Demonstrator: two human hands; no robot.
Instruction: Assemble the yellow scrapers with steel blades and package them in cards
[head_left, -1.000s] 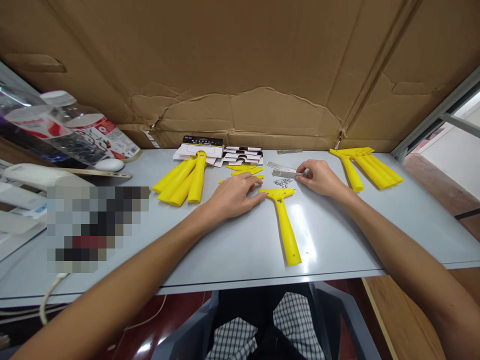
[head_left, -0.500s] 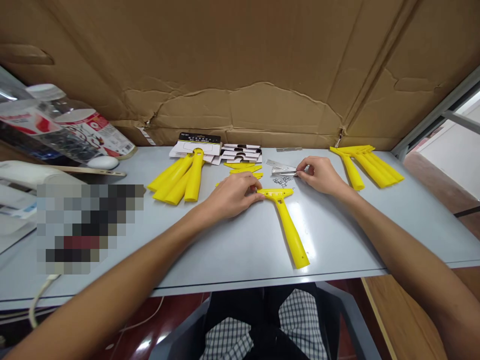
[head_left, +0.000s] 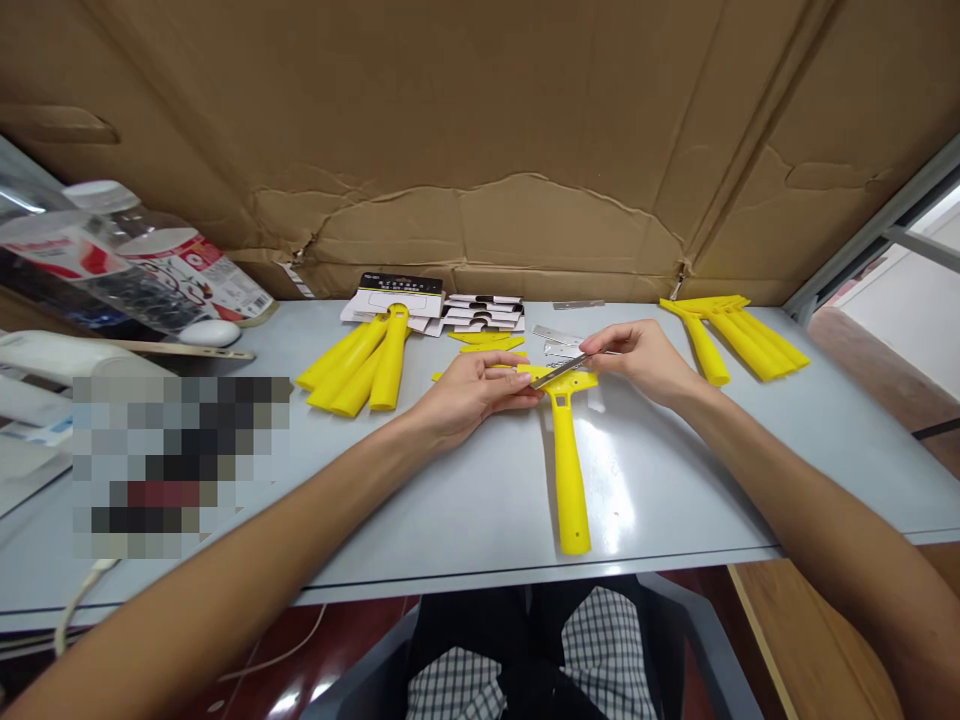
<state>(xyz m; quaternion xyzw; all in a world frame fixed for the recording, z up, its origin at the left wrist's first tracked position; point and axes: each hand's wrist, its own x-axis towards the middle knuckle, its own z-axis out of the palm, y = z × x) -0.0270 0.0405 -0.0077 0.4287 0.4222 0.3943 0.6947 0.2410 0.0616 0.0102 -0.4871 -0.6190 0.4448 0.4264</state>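
Note:
My left hand point(head_left: 472, 392) grips the left end of the head of a yellow plastic scraper handle point(head_left: 568, 470), whose shaft lies on the table pointing toward me. My right hand point(head_left: 634, 358) pinches a narrow steel blade point(head_left: 562, 371) between thumb and fingertips. The blade lies slanted across the scraper head, its far end close to my left fingers. Just behind it are a small pile of metal screws point(head_left: 562, 364), partly hidden, and several flat steel blades point(head_left: 557, 336).
Bundles of yellow handles lie on the grey table point(head_left: 465, 530) at left point(head_left: 358, 368) and right point(head_left: 739, 340), with white printed cards point(head_left: 480, 313) and yellow pieces point(head_left: 487, 342) between. A plastic bottle point(head_left: 142, 255), white mouse point(head_left: 208, 333) and cardboard sheet point(head_left: 480, 150) border the table.
My right hand has brought the steel blade from near the screws onto the scraper head. My left hand has taken hold of the head, and the handle has swung to point straight toward me.

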